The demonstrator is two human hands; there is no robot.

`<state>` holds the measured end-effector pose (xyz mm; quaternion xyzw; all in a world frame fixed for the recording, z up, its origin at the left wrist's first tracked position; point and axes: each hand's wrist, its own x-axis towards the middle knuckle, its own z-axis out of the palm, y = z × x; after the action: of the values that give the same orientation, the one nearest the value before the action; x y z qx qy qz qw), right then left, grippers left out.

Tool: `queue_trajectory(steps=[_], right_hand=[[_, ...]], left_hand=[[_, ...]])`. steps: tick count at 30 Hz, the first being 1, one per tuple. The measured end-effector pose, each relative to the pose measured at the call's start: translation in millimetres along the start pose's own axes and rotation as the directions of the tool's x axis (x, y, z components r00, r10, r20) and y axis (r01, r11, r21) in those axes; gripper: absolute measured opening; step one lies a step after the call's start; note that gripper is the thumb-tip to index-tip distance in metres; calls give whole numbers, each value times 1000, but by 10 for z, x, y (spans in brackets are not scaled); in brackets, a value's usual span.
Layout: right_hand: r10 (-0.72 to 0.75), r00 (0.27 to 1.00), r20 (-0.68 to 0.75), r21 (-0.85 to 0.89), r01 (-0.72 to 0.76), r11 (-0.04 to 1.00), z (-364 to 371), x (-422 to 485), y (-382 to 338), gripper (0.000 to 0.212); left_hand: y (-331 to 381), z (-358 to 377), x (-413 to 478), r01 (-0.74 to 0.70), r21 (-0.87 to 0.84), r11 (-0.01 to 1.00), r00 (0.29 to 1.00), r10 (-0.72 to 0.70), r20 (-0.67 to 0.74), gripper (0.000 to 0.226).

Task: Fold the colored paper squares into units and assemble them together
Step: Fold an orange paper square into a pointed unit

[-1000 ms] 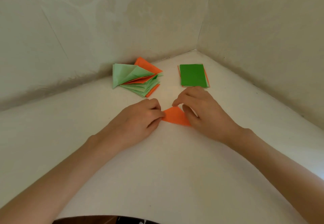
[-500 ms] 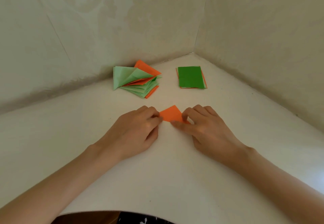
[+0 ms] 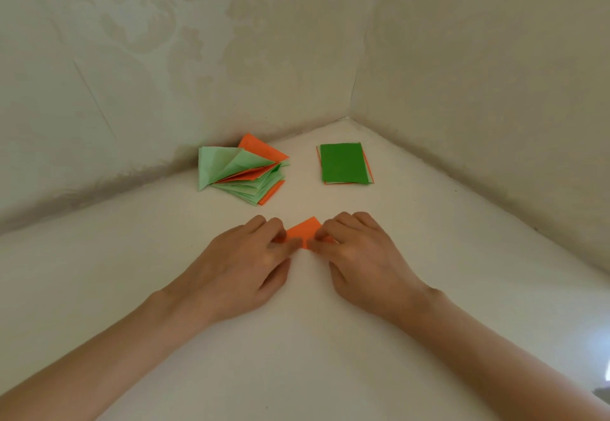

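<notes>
We pinch the orange paper (image 3: pixel 302 231), L hand (image 3: pixel 244 265) & R hand (image 3: pixel 366 262) both clamped on its near edge.

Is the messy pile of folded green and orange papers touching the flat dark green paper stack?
Apart: the head view shows bare white table between the folded pile and the dark green stack.

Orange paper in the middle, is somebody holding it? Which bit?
Yes. The left hand pinches the orange paper at its left end; the right hand pinches its right end.
</notes>
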<state>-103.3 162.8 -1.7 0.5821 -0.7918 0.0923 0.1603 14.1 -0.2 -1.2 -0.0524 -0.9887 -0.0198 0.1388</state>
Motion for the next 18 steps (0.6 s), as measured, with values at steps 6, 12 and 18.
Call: queue_trajectory(steps=[6, 12, 18], right_hand=[[18, 999, 39, 54, -20, 998, 15, -38, 54, 41], [26, 999, 42, 138, -32, 990, -12, -27, 41, 43], [55, 994, 90, 81, -63, 995, -22, 121, 42, 60]], left_hand=[[-214, -27, -155, 24, 31, 999, 999, -23, -27, 45], [-79, -45, -92, 64, 29, 998, 995, -61, -82, 45], [-23, -10, -60, 39, -41, 998, 998, -41, -55, 41]])
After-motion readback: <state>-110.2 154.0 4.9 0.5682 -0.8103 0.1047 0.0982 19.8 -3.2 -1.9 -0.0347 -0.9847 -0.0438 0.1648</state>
